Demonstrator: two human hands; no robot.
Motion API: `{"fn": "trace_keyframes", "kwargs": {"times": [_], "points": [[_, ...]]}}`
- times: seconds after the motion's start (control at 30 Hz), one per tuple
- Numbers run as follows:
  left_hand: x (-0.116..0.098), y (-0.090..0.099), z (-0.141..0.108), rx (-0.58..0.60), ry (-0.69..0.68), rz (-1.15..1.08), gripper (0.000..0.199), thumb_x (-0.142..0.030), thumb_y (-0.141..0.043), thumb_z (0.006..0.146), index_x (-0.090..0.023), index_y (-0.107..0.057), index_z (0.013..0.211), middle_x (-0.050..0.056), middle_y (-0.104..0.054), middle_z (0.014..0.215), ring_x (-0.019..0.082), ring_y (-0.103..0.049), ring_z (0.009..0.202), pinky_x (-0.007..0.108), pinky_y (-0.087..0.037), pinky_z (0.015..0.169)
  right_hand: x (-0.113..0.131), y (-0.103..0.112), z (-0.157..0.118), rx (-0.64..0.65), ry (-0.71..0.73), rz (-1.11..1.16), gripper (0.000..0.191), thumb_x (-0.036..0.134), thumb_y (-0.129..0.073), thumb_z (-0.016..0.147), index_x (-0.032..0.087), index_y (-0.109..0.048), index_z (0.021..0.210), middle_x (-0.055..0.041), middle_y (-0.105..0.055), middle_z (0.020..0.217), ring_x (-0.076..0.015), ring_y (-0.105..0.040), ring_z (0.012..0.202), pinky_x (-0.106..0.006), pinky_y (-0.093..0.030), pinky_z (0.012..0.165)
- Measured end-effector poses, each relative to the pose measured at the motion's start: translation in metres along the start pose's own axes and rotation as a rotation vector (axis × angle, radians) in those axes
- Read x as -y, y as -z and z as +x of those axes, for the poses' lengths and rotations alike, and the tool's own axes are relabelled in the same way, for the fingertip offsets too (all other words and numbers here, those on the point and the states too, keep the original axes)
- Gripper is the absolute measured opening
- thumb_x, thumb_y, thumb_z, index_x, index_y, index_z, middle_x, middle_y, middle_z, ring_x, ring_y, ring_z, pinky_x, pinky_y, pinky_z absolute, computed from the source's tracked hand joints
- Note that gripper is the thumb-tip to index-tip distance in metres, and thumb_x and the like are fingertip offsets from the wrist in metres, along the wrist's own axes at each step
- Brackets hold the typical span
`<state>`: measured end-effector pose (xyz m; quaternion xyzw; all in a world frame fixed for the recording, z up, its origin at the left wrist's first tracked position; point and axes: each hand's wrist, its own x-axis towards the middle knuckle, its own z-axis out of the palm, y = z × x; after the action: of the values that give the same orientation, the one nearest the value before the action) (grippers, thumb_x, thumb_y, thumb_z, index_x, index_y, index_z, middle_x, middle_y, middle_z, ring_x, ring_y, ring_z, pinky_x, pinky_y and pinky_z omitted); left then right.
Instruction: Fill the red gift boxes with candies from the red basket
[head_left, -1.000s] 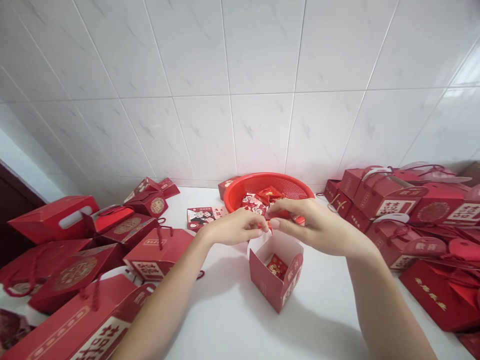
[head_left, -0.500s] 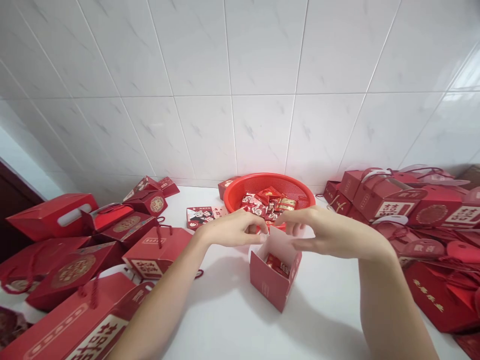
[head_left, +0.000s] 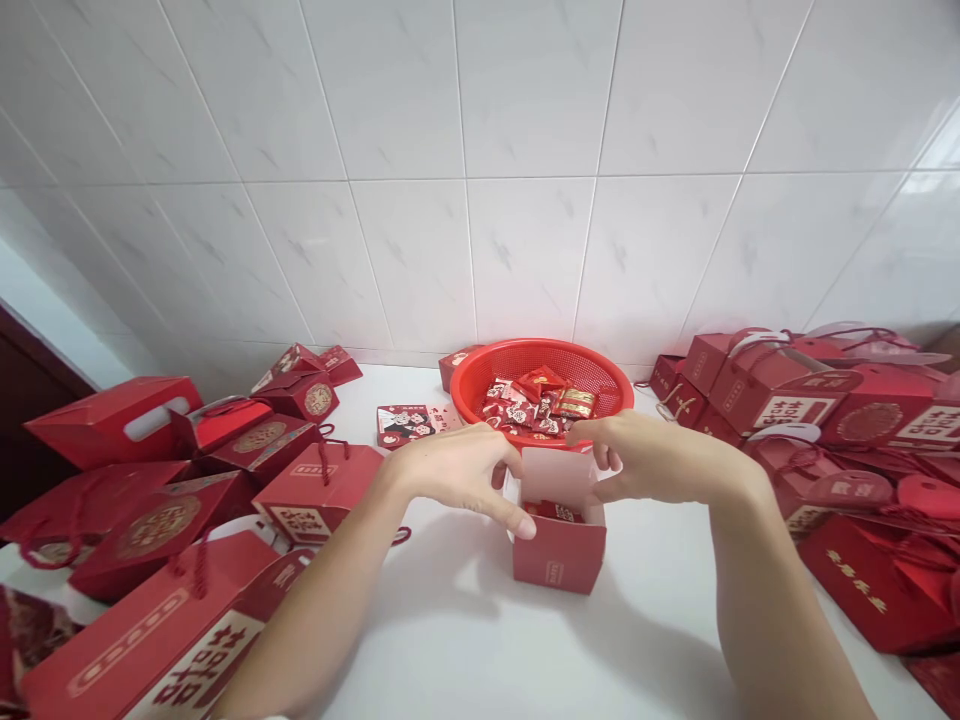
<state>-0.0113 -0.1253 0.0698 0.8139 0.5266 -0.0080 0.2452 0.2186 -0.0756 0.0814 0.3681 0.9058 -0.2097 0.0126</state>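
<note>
A small red box [head_left: 559, 558] stands upright with its top open, its white inner flap raised at the back. Red wrapped packets [head_left: 559, 511] lie inside it. My left hand [head_left: 465, 475] is at the box's left side, thumb apart from the fingers and near the front rim. On the box's right side is my right hand [head_left: 637, 460], thumb and fingers apart at the flap, partly hidden behind it. Just behind the box, a red plastic basket [head_left: 469, 372] contains red and gold wrapped packets [head_left: 529, 402].
Red gift boxes [head_left: 322, 480] with cord handles crowd the left side. More red boxes [head_left: 780, 390] are piled on the right. A flat printed box [head_left: 412, 424] lies left of the basket. Behind the white table [head_left: 450, 640] rises a tiled wall [head_left: 405, 240].
The box has turned so its front faces me more squarely. My left hand has opened, its thumb now at the front rim. The view has shifted slightly.
</note>
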Motion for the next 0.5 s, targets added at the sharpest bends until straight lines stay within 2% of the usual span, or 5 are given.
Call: {"fn": "trace_keyframes", "kwargs": {"times": [0.17, 0.3, 0.43, 0.5], "points": [[-0.001, -0.004, 0.003, -0.050, 0.070, -0.017, 0.035, -0.053, -0.067, 0.077, -0.021, -0.075, 0.090, 0.003, -0.069, 0.083, 0.019, -0.061, 0.078, 0.027, -0.037, 0.060, 0.000, 0.001, 0.000, -0.020, -0.028, -0.022, 0.014, 0.020, -0.068, 0.073, 0.021, -0.056, 0.080, -0.0044, -0.065, 0.080, -0.0208, -0.061, 0.073, -0.026, -0.039, 0.051], [-0.005, -0.011, 0.006, -0.107, 0.163, 0.063, 0.031, -0.045, -0.069, 0.074, -0.022, -0.066, 0.094, 0.004, -0.068, 0.091, 0.023, -0.061, 0.085, 0.028, -0.035, 0.059, -0.002, 0.002, -0.001, -0.006, 0.054, 0.002, 0.008, 0.019, -0.069, 0.072, 0.021, -0.063, 0.075, -0.0048, -0.066, 0.078, -0.0202, -0.062, 0.072, -0.026, -0.041, 0.053], [-0.011, -0.016, 0.006, -0.151, 0.224, 0.149, 0.034, -0.040, -0.070, 0.069, -0.022, -0.053, 0.093, 0.003, -0.062, 0.084, 0.023, -0.057, 0.076, 0.029, -0.031, 0.056, 0.000, 0.003, -0.002, 0.036, 0.009, 0.001, 0.008, 0.021, -0.072, 0.073, 0.021, -0.068, 0.080, -0.0063, -0.069, 0.087, -0.0212, -0.064, 0.077, -0.027, -0.043, 0.055], [-0.013, -0.017, 0.005, -0.159, 0.232, 0.156, 0.036, -0.038, -0.070, 0.067, -0.022, -0.050, 0.093, 0.001, -0.057, 0.078, 0.022, -0.054, 0.070, 0.029, -0.028, 0.053, 0.002, 0.003, -0.001, 0.059, 0.032, 0.005, 0.007, 0.020, -0.072, 0.073, 0.021, -0.069, 0.080, -0.0052, -0.070, 0.085, -0.0207, -0.065, 0.076, -0.027, -0.043, 0.056]]}}
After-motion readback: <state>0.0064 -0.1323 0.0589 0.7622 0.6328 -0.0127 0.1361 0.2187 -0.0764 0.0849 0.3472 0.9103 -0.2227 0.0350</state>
